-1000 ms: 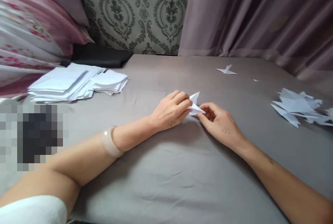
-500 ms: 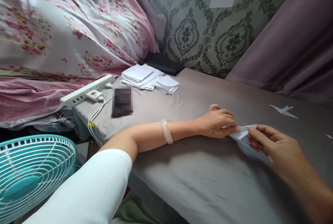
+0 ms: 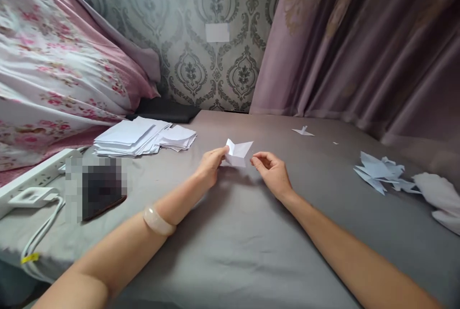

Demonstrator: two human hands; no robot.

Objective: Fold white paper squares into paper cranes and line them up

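Observation:
A small sheet of white folded paper (image 3: 237, 155), creased with raised points, is held just above the grey cloth. My left hand (image 3: 212, 163), with a pale bangle on its wrist, pinches the paper's left side between thumb and fingers. Just off the paper's right edge is my right hand (image 3: 271, 170), its thumb and fingertips drawn together in a pinch. Whether a tiny bit of paper sits between those fingertips I cannot make out.
Stacks of white paper (image 3: 125, 132) lie at the back left. A blurred-out phone-like device (image 3: 104, 187) and a white power strip (image 3: 39, 175) are nearer left. One folded paper piece (image 3: 304, 131) lies at the back right, several more (image 3: 383, 170) farther right beside white cloth (image 3: 436, 199).
The view has swung right and levelled. My right hand, earlier gripping the paper's right side, now sits slightly apart from it. The paper has opened into raised points in my left hand.

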